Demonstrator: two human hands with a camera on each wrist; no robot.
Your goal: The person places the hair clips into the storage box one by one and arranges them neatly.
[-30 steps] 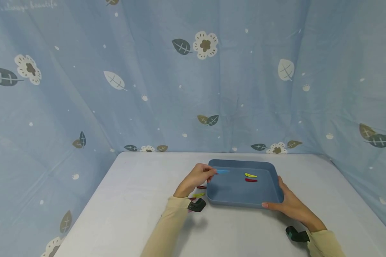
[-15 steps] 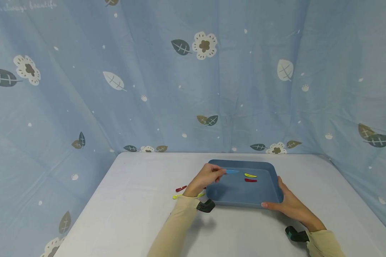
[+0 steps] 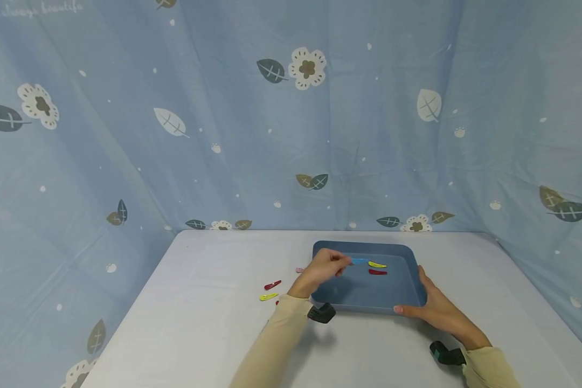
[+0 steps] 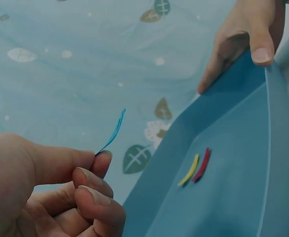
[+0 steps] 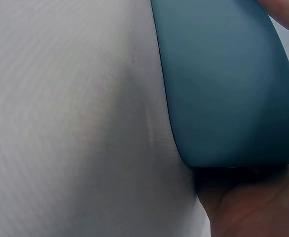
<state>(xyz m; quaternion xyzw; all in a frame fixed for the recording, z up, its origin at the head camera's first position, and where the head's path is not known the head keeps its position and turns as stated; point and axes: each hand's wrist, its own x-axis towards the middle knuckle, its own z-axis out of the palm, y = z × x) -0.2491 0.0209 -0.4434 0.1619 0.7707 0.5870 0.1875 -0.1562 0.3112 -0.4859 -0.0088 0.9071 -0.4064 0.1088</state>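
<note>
Between thumb and forefinger, my left hand [image 3: 321, 268] pinches one end of a blue snap hair clip [image 4: 116, 129]. The clip is held above the left-middle of a blue-grey rectangular tray [image 3: 364, 295], pointing right. In the head view its free tip appears beside a yellow hair clip [image 3: 377, 264], which lies in the tray just behind a red hair clip [image 3: 378, 272]. My right hand [image 3: 438, 311] holds the tray's right end, thumb at the front rim and fingers along the side. The right wrist view has the tray's outer wall [image 5: 228, 89] close up.
On the white table [image 3: 199, 323], left of the tray, lie a red clip [image 3: 272, 285], a yellow clip [image 3: 269, 297] and a pink clip [image 3: 299, 270]. My left forearm partly covers another red piece. A patterned blue curtain [image 3: 252, 145] hangs behind and beside the table.
My left hand has moved right over the tray with the blue hair clip, toward the yellow one. Clips on the table have come into view behind it. My right hand and the tray stay put.
</note>
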